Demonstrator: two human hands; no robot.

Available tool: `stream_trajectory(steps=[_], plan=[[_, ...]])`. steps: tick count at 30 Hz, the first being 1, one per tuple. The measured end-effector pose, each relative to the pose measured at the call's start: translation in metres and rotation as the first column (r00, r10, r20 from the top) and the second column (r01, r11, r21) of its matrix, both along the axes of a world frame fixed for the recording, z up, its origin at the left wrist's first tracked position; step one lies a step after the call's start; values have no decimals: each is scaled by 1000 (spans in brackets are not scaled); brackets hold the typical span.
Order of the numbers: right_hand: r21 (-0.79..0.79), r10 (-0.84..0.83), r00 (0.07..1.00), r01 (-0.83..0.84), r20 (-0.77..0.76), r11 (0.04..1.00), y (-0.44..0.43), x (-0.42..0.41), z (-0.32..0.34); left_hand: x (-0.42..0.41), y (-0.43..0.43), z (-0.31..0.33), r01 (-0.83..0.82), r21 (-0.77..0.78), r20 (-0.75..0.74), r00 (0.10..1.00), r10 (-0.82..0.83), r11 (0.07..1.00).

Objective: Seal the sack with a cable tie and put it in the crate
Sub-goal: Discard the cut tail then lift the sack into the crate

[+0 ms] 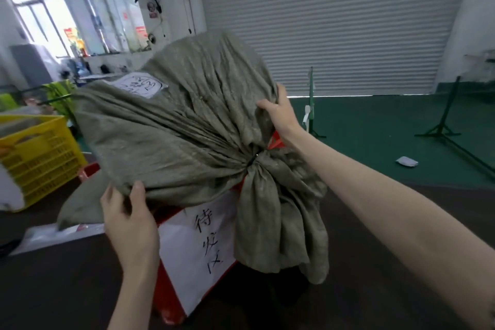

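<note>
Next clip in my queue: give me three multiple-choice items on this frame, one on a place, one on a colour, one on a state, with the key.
1. Where does the yellow crate stand?
A. at the far left
B. on a shelf
C. on a cart

2. What colour is the crate under the sack?
A. blue
B. green
C. red

3. How is the sack's neck?
A. spread open
B. cinched by a tie
C. folded flat

Key:
1 A, it sits at the view's left edge.
2 C, red walls show beside its white paper sign.
3 B, the cloth bunches at a dark band, while the left hand and right hand grip the sack.
</note>
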State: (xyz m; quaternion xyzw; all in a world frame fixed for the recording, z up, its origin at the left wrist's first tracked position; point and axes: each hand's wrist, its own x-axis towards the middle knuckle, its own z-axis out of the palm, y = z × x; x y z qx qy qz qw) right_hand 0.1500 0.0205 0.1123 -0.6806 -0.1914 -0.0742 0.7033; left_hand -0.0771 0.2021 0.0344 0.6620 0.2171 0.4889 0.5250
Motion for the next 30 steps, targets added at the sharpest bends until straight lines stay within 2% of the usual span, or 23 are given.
stream_trajectory(steps=[4,7,10,13,16,21,24,27,30], plan=[[-230,0,985,-41,-175,972,14,16,-32,-9,10,-1,-52,145,-279,956,91,988],[-332,-3,976,-70,-216,941,12,23,-50,-15,7,5,-45,318,-441,877,190,947],[-370,7,980,-82,-201,925,11,24,-47,-15,12,4,-16,450,-497,826,266,893],[-445,27,986,-99,-165,890,18,19,-35,-8,25,-4,18,445,-540,803,252,895],[-623,107,991,-133,-80,771,29,7,-29,3,35,-8,35,464,-624,722,298,885],[-794,122,988,2,96,609,18,2,-29,11,34,-15,30,538,-575,743,342,842],[-798,97,982,74,164,598,2,1,-29,18,27,-17,86,605,-551,763,338,791],[-769,110,976,77,188,634,-9,-6,-31,30,12,-10,171,713,-517,783,346,680],[-845,173,972,42,158,533,-11,-11,-36,58,-5,7,351,754,-561,783,267,554]])
